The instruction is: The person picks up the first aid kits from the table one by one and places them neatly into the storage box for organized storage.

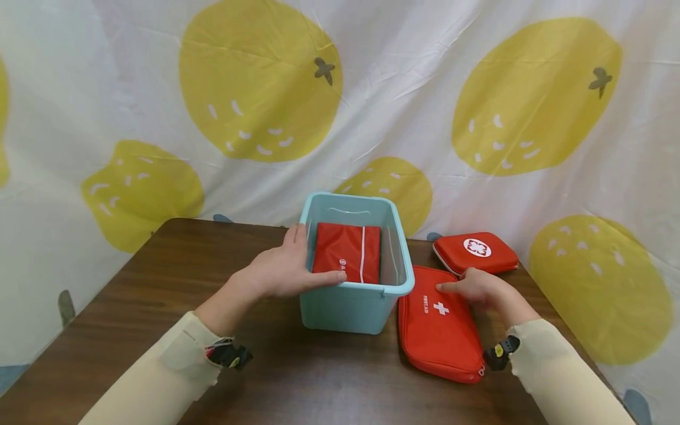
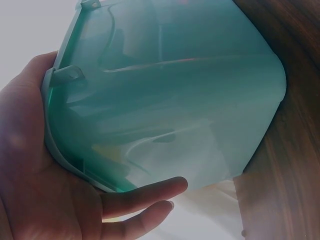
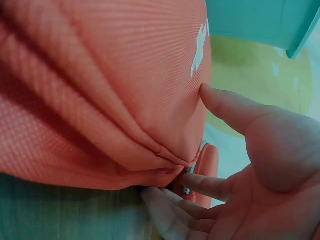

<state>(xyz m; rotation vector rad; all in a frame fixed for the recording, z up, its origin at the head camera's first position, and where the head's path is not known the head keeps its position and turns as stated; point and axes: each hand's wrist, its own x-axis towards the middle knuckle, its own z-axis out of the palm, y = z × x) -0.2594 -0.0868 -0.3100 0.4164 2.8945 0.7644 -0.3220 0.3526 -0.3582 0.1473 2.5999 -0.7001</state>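
Note:
My left hand [image 1: 276, 271] holds the near left corner of a light blue plastic bin [image 1: 340, 310], thumb over the rim. The left wrist view shows two fingers [image 2: 145, 197] along the bin's outer wall. Inside the bin stands a red pouch [image 1: 340, 245] with a white stripe. To its right, a red zippered first aid bag [image 1: 438, 336] with a white cross lies on the table. My right hand [image 1: 480, 288] grips its right edge. In the right wrist view the thumb [image 3: 230, 107] presses its top, while other fingers reach its lower edge.
A smaller red hard case [image 1: 478, 251] with a white round emblem lies behind the first aid bag, at the table's back right. The brown wooden table [image 1: 297, 378] ends at a white curtain [image 1: 393, 100] printed with yellow fruit.

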